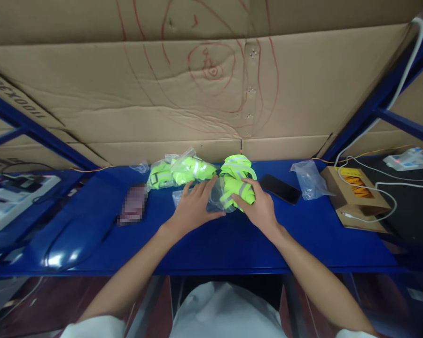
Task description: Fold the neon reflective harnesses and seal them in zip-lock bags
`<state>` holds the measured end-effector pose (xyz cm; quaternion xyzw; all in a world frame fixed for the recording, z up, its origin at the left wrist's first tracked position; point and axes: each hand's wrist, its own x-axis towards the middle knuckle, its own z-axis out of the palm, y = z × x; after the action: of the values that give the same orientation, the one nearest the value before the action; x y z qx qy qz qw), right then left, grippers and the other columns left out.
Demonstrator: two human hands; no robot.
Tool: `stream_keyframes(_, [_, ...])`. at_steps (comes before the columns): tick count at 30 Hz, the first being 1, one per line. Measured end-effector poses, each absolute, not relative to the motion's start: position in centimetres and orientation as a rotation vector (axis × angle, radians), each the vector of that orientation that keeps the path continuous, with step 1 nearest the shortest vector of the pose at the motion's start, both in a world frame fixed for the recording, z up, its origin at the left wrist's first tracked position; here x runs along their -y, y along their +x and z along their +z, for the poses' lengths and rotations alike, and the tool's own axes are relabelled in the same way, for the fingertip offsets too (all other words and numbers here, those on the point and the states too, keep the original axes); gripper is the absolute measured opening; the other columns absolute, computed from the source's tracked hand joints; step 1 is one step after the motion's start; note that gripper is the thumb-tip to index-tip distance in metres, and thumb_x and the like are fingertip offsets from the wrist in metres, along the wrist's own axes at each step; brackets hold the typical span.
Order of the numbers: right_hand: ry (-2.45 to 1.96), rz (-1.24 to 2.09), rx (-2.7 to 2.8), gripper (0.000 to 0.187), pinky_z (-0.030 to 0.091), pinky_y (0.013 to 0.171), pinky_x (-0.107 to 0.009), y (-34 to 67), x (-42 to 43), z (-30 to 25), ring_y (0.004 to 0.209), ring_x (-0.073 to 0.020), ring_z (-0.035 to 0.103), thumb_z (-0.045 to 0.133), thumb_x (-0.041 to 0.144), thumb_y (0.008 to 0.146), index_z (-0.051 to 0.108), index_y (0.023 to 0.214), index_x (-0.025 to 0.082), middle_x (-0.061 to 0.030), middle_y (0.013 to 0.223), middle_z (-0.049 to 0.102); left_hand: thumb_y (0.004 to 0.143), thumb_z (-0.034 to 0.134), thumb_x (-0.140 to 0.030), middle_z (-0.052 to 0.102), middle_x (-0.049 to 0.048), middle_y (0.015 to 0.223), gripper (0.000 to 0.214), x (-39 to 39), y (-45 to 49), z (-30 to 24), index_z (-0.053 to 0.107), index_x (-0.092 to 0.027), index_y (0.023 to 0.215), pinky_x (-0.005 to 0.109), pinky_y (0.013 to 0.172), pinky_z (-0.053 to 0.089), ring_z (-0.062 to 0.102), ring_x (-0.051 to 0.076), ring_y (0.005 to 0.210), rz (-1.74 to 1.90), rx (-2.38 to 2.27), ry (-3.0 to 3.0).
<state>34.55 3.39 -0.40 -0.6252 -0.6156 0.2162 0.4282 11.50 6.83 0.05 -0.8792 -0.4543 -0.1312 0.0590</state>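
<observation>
My right hand is closed around a folded neon-yellow reflective vest, its thumb lying across the front. More of the same yellow fabric with a pale reflective strip bulges up behind it. My left hand is spread, thumb and forefinger apart, against a clear plastic bag at the vest's left side. Whether its fingers pinch the film, I cannot tell. Beyond my left hand lie bagged yellow vests, wrapped in shiny clear plastic.
A black phone lies right of my right hand, near an empty clear bag and a cardboard box with a white cable. On the left is a pixelated phone-shaped item. Cardboard walls the back of the blue table.
</observation>
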Motion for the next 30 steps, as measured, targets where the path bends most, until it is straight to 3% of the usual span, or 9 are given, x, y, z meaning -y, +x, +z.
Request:
stream_keyframes(6, [-1.570,0.762,1.692,0.051,0.045,0.066,-0.031,35.6,-4.0,-0.5,0.075,-0.0246,0.070,0.074,0.060,0.083,0.069,0.121,0.026,-0.0015,0.088,0.076,0.088,0.074,-0.060,0.060,0.0210,0.144,0.101,-7.2,11.8,-1.5,0.026,-0.015,0.164,0.063,0.126,0.018,0.056,0.039,0.135,-0.348,1.334,-2.720])
stream_keyframes(14, [-1.591,0.983,1.704,0.040,0.051,0.075,-0.032,37.1,-4.6,-0.2,0.085,-0.0247,0.072,0.076,0.057,0.082,0.073,0.103,0.022,-0.0013,0.092,0.077,0.086,0.073,-0.064,0.056,0.0182,0.147,0.102,-6.8,11.3,-2.5,0.027,-0.016,0.163,0.061,0.127,0.019,0.054,0.036,0.136,-0.348,1.296,-2.892])
stream_keyframes(20, [-1.372,1.099,1.844,0.043,0.054,0.089,-0.034,37.3,-4.4,0.6,0.108,-0.0271,0.069,0.079,0.053,0.083,0.073,0.115,0.024,-0.0035,0.115,0.075,0.075,0.078,-0.075,0.052,0.0206,0.152,0.120,-6.1,11.2,-2.4,0.026,-0.015,0.164,0.063,0.129,0.005,0.048,0.038,0.142,-0.373,1.172,-2.963])
stream_keyframes(25, [-1.305,1.236,1.862,0.042,0.053,0.095,-0.035,37.1,-4.3,0.7,0.113,-0.0260,0.068,0.079,0.050,0.086,0.071,0.120,0.026,-0.0031,0.122,0.073,0.084,0.077,-0.063,0.057,0.0200,0.148,0.098,-5.4,11.5,-2.1,0.038,-0.013,0.158,0.063,0.129,0.005,0.053,0.037,0.138,-0.412,1.131,-2.992])
stream_keyframes(28, [-1.387,1.225,1.717,0.053,0.055,0.085,-0.033,36.9,-4.3,0.4,0.106,-0.0235,0.068,0.081,0.050,0.083,0.064,0.127,0.027,-0.0039,0.128,0.069,0.085,0.076,-0.061,0.058,0.0214,0.147,0.095,-5.3,11.6,-2.2,0.038,-0.011,0.157,0.061,0.128,0.009,0.054,0.036,0.137,-0.428,1.137,-2.997])
stream_keyframes(30, [-1.425,1.197,1.661,0.052,0.053,0.078,-0.030,36.8,-4.3,0.4,0.096,-0.0209,0.066,0.083,0.052,0.081,0.064,0.122,0.026,-0.0034,0.120,0.069,0.083,0.077,-0.066,0.056,0.0227,0.148,0.102,-5.4,11.5,-2.2,0.036,-0.011,0.158,0.060,0.128,0.011,0.052,0.037,0.139,-0.463,1.176,-2.976])
